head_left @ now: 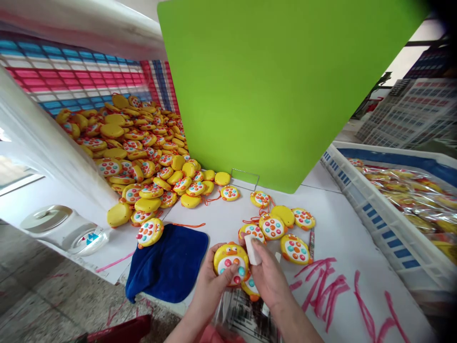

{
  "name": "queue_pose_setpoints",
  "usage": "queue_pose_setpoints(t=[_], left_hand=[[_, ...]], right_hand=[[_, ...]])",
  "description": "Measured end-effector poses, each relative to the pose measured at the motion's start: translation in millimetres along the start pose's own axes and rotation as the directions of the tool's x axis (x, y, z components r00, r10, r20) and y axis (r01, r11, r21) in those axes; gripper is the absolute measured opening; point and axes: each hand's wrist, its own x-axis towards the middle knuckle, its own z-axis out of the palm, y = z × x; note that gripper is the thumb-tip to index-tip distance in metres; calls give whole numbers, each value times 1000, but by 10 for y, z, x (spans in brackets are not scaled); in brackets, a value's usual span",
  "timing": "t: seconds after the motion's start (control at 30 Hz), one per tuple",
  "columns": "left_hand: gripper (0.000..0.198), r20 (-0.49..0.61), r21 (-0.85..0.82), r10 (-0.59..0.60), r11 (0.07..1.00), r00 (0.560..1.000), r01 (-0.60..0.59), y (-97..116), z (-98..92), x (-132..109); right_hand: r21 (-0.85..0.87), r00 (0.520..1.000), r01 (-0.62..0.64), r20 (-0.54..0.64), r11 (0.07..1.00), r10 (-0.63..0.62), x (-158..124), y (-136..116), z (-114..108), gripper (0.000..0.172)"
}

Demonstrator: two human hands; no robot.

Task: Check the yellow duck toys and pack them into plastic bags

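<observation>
Yellow toy point(231, 251) sits inside the left grip point(211, 282), thumb clamped over it; right grip point(268, 276) pinches white block point(252, 253).

A workshop, with heaped yellow toys point(114, 131), a white crate point(371, 205) of bagged ones point(403, 190), and a worktable point(333, 224).

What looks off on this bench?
Mostly the white tabletop: loose pink scrawls streak its right side, like stray marker. Also, one yellow duck toy lies partly on the rumpled blue cloth, while its neighbours don't. No obvious damage shows.
</observation>
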Motion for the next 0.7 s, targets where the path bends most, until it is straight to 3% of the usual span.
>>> queue_pose_setpoints(t=[0.07,0.13,0.17,0.23,0.43,0.5,0.57,0.7], left_hand=[[59,-62,-31,2,1000,998,-4,47,-104,9],[61,-114,-51,13,999,993,-19,83,-239,27],[62,-137,-58,10,998,991,-18,89,-309,37],[64,-168,-75,-14,997,986,1,68,-431,56],[60,-256,-154,-60,988,965,20,-107,-609,99],[59,-296,-169,-61,986,953,11,-125,-651,109],[59,-299,-161,-59,987,952,11,-114,-692,112],[62,-212,-130,-61,991,975,33,-51,-691,86]], right_hand=[[-368,986,167,84,915,-146,108,-6,-70,30],[-672,946,325,236,666,-223,231,13,-112,30],[-745,927,375,297,551,-229,287,38,-114,29],[-791,906,422,362,442,-217,374,115,-73,27],[-791,854,516,447,328,-264,396,203,20,39],[-794,836,538,457,283,-304,346,80,-117,32],[-801,802,572,498,180,-331,275,-93,-346,26],[-792,751,587,611,-168,-251,88,-359,-849,36]])
